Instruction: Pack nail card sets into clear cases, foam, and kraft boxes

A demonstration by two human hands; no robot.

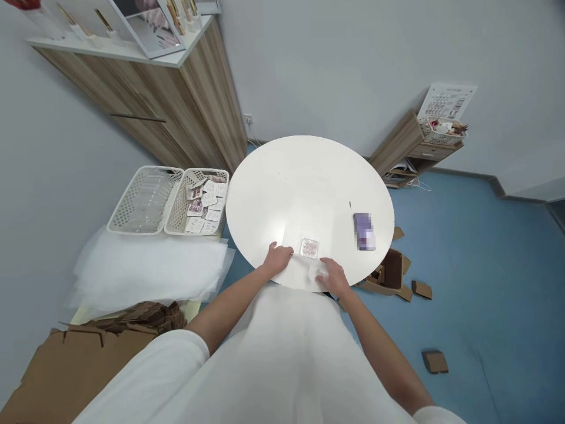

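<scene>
Near the front edge of the round white table (300,171), my left hand (278,259) pinches the left edge of a thin, translucent white packing sheet (314,271). My right hand (334,277) has its fingers closed on the sheet's crumpled right part. Between and just beyond both hands lies a small, clear square plastic case (309,248) with pinkish pieces inside. The sheet's far outline is hard to make out against the white tabletop.
A purple, blurred item (364,231) lies on the table's right side. Left are a basket of clear plastic pieces (145,200), a basket of printed cards (205,203), stacked translucent sheets (150,265) and flat cardboard (88,371). Small cartons (435,361) lie on the floor.
</scene>
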